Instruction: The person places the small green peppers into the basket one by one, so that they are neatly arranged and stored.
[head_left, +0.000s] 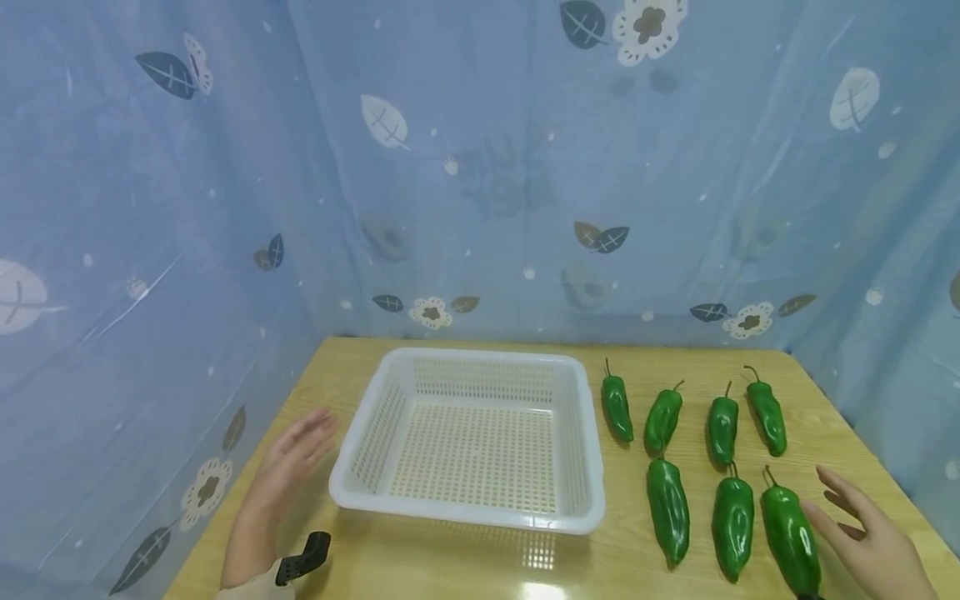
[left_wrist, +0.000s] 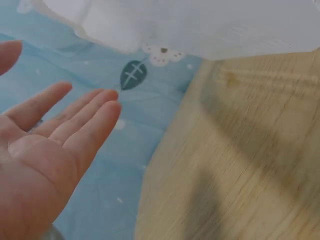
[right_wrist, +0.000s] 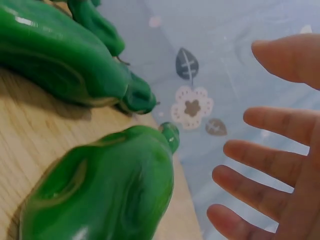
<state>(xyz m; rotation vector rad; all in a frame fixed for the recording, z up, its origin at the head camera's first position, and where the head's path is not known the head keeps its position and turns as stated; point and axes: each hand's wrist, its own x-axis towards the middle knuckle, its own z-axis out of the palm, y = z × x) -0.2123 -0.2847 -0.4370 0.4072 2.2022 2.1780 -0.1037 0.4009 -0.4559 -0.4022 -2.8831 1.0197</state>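
A white plastic basket with a perforated bottom stands on the wooden table. Left of it, my left hand is held with fingers extended and nothing in it; the left wrist view shows its palm near the basket's side. Several green peppers lie in two rows to the basket's right. My right hand is beside the nearest right pepper, its fingers spread. The right wrist view shows a gap between those fingers and the large pepper.
In the back row lie four-stem peppers such as the leftmost pepper and the far right pepper. A blue patterned curtain surrounds the wooden table at the back and sides. A black strap is on the left wrist.
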